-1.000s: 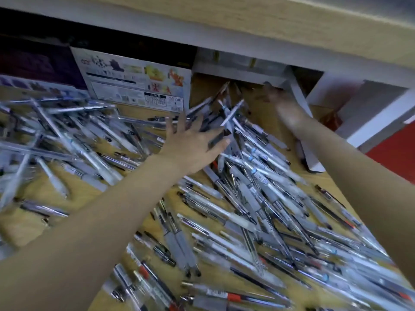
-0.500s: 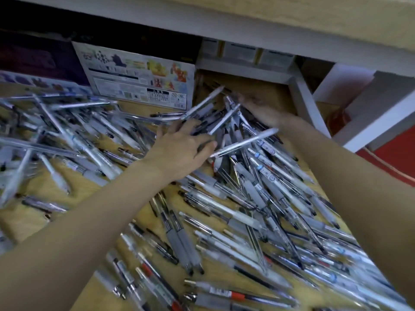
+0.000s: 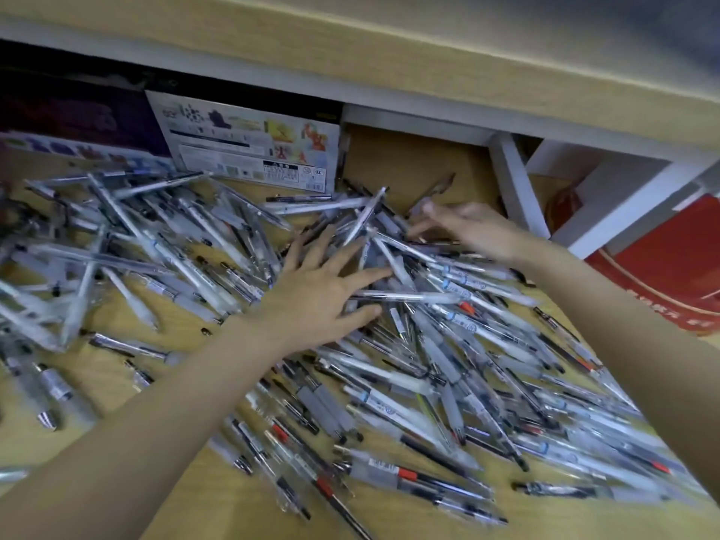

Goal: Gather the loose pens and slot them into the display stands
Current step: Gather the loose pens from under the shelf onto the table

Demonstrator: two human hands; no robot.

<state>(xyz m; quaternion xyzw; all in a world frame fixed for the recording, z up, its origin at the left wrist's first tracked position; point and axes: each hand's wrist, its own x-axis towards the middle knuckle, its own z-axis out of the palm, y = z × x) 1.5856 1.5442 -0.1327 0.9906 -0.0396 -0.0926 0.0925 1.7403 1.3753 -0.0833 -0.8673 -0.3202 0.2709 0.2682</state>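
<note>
Head view: looking down at a wooden shelf surface (image 3: 413,516) beneath an overhanging wooden shelf edge (image 3: 389,48).
Pens: a large loose heap of clear and grey pens (image 3: 448,344) spread across the shelf surface, crossing one another at every angle; thickest in the middle and to the right, thinner towards the near left.
Pen details: mostly translucent barrels with grey grips; a few with red bands, such as one near the front (image 3: 405,474).
Left hand: (image 3: 317,292) laid palm down on the heap near its middle, fingers spread wide and straight, pointing right and away; pressing on pens, gripping none.
Right hand: (image 3: 463,226) at the far side of the heap, fingers reaching left, slightly bent, tips touching the pens there; whether any pen is pinched, cannot tell.
Between the hands: several pens tilted up, one pale pen (image 3: 366,216) angled towards the back.
Printed box: (image 3: 249,146) standing at the back of the shelf, just behind the far edge of the heap, white with coloured pictures and small print.
Dark packaging: (image 3: 74,115) to the left of the printed box, blurred.
White divider: (image 3: 514,185) upright at the back right, beside the right hand.
Red item: (image 3: 674,267) at far right beyond the divider, lower than the shelf, with pale curved lines.
</note>
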